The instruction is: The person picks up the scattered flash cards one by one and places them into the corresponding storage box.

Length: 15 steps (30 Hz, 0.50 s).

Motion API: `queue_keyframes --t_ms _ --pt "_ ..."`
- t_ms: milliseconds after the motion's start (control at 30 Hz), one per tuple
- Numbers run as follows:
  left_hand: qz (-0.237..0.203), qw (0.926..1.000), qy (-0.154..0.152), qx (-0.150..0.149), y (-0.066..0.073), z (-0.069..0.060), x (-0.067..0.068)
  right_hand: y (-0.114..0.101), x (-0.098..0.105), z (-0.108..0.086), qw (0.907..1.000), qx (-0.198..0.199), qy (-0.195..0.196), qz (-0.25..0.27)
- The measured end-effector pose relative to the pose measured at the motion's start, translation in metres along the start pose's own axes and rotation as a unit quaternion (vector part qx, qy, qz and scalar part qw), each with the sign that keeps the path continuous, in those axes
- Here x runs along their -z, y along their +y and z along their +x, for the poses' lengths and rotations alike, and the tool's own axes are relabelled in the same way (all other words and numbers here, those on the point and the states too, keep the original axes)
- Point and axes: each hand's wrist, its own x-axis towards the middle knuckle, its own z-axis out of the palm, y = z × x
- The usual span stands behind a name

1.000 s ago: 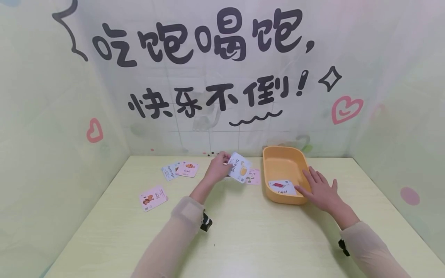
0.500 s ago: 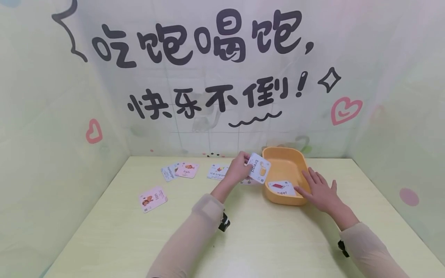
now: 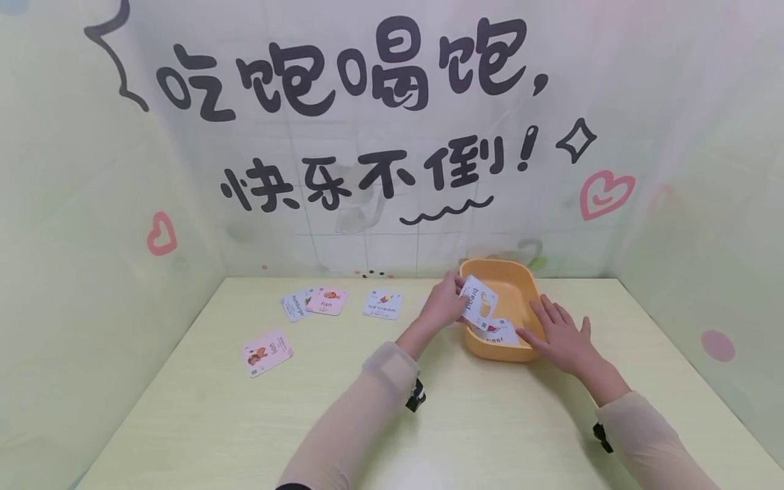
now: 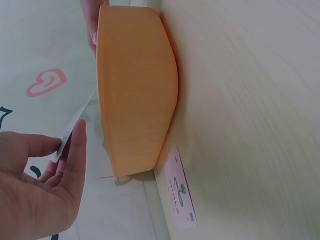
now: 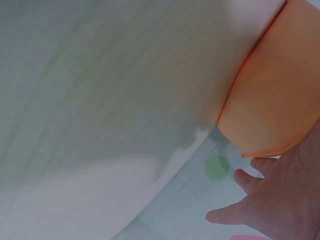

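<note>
My left hand (image 3: 445, 301) pinches a bread picture card (image 3: 480, 301) between thumb and fingers. It holds the card tilted over the left rim of an orange box (image 3: 499, 352). Inside the box lies a beef card (image 3: 503, 333), partly covered by the bread card. With fingers spread, my right hand (image 3: 565, 341) rests at the box's right rim. The left wrist view shows the bread card (image 4: 75, 122) edge-on, clear of the box wall. Below it, a pink snake card (image 4: 181, 195) lies on the table beside the box; my left hand mostly hides it in the head view.
An ice cream card (image 3: 383, 304) lies left of the box. Farther left, a fish card (image 3: 327, 301) overlaps a hamburger card (image 3: 295, 306). A lion card (image 3: 267, 354) is nearer the front. Printed curtain walls (image 3: 380, 252) enclose the table's back and sides.
My left hand has carried the bread card rightward from above the snake card to over the box, uncovering the ice cream card. My right hand has stayed at the rim.
</note>
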Motion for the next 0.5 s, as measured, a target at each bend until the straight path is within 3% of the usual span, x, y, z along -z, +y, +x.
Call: queue_keyframes --t_ms 233,500 --pt "0.031 0.9993 -0.016 -0.008 0.004 0.002 -0.011 0.0 -0.001 0.001 1.0 -0.002 -0.002 -0.001" --pt "0.054 0.9966 -0.056 -0.025 0.005 0.002 -0.019 0.002 -0.002 0.001 1.0 -0.005 0.0 -0.008"
